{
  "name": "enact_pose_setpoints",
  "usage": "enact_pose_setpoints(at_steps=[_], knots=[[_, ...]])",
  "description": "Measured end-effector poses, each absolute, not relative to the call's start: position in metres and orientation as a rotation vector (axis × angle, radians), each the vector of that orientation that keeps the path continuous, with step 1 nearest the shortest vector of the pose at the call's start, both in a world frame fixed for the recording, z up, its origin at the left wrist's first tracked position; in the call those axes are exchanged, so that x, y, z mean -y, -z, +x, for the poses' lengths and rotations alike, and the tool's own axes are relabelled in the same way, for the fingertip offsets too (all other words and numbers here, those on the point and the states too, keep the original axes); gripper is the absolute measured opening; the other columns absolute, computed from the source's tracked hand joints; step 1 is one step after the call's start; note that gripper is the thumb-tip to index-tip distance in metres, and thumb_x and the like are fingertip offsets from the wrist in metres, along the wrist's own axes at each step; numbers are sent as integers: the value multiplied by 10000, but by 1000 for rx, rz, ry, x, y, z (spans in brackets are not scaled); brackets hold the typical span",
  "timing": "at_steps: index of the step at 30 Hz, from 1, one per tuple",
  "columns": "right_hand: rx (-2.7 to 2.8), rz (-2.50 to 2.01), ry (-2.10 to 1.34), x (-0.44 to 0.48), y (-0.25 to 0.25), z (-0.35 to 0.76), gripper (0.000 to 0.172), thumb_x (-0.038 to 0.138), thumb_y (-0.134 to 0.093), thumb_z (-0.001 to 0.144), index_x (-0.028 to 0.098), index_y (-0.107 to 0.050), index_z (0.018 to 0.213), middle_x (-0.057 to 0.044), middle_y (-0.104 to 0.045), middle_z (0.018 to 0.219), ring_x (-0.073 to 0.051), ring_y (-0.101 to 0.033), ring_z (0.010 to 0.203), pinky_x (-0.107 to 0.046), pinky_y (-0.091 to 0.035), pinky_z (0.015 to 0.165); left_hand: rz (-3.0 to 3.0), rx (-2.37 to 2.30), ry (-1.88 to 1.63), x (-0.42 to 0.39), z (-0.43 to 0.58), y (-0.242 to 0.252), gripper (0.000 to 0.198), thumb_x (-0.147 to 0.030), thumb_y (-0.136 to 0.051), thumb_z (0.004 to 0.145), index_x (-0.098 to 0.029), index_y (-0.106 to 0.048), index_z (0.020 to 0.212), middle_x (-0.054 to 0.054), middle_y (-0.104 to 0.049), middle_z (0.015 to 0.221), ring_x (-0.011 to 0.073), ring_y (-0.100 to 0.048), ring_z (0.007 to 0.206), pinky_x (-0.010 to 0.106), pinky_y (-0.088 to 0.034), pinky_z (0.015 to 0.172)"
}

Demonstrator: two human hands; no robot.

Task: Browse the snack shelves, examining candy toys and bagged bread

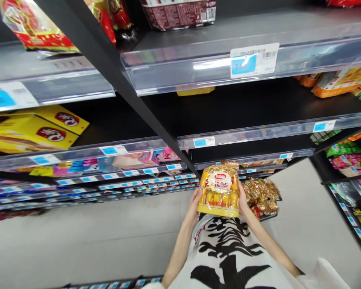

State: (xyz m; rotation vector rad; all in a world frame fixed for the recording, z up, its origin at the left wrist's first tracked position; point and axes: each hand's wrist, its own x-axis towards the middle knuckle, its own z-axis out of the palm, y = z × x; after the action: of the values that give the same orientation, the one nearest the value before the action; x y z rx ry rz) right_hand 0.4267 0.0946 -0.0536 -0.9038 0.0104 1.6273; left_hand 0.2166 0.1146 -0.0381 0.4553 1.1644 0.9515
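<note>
Between both hands, in front of my body, is a yellow plastic-wrapped bread pack (219, 192) with a red oval logo and a gathered golden top. My left hand (195, 200) grips its left side, and my right hand (242, 199) holds the right side; fingers behind the pack are hidden. Just beyond my right hand, low by the floor, a dark tray (269, 217) bears several similar golden-wrapped packs (260, 190).
Black shelves (168, 116) with clear price-label rails (249, 130) rise ahead. Yellow boxes (42, 128) stand on a left shelf, and orange packets (333, 84) lie at right. Another stocked rack (345, 196) stands far right. Grey tiled floor (108, 241) stretches below.
</note>
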Motion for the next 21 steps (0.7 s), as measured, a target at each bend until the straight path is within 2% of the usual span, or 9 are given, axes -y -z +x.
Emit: enact_pose_setpoints(at_steps=[7,16,21], knots=[[-68,-847,-1686,-91,62,431,395,554,-724,833,236,-730,1068,-54,-832,911,-283,-802,863,-398,-667,781,442,-1167,-942,-115,219,43,646,-534,-934,653,-216,-752,1185,97,-751,1292,324,-689,1194,375,-540,977],[-69,-877,-1653,-88,59,432,381,555,-710,848,257,-738,1084,-32,-837,953,-298,-800,915,-428,-666,810,468,-1155,-929,-115,222,35,661,-548,-930,657,-209,-750,1195,106,-743,1307,333,-683,1205,378,-537,976],[-56,-890,-1652,-90,61,430,437,583,-726,825,261,-730,1121,-31,-832,894,-279,-804,851,-425,-676,776,461,-1164,-939,-115,220,38,645,-539,-931,658,-213,-754,1185,99,-756,1282,333,-689,1196,379,-541,970]])
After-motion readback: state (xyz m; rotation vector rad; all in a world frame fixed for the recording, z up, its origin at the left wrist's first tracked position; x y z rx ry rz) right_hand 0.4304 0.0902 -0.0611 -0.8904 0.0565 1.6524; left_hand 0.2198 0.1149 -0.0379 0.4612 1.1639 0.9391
